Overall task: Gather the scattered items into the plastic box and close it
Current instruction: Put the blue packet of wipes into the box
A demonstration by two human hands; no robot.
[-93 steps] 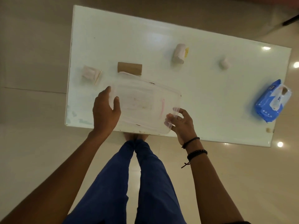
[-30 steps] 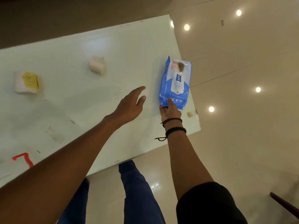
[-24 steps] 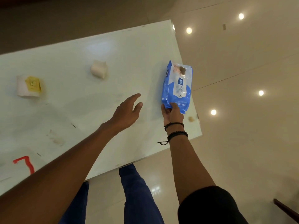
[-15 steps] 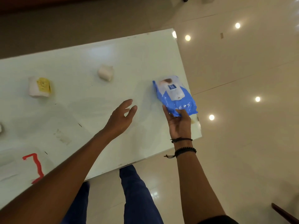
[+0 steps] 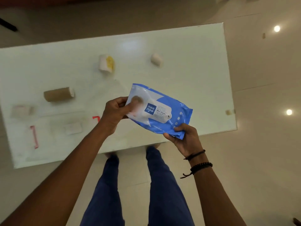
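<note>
My right hand (image 5: 185,141) pinches the near corner of the soft blue and white plastic pack of wet wipes (image 5: 158,112), thumb on top and fingers beneath, while my left hand (image 5: 114,113) grips its opposite end, so the pack hangs tilted in the air above the near edge of the glossy white bench (image 5: 195,75). The film looks slick and the pack sags like a filled pouch, so I judge a corner pinch could slip and drop it off the edge onto the tiled floor (image 5: 260,160). The clear plastic box (image 5: 53,132) lies to the left on the bench, faint against the white top with red clasps at its sides; I cannot tell from here where its rim sits or whether it is open, so I could land the pack on an edge and tip it. Beyond it, a brown cardboard tube (image 5: 57,94), a white roll with a yellow label (image 5: 106,64), a small white wad (image 5: 156,59) and a blurred pale wrapped bundle (image 5: 21,110) lie well apart; the cylinders could roll if nudged.
</note>
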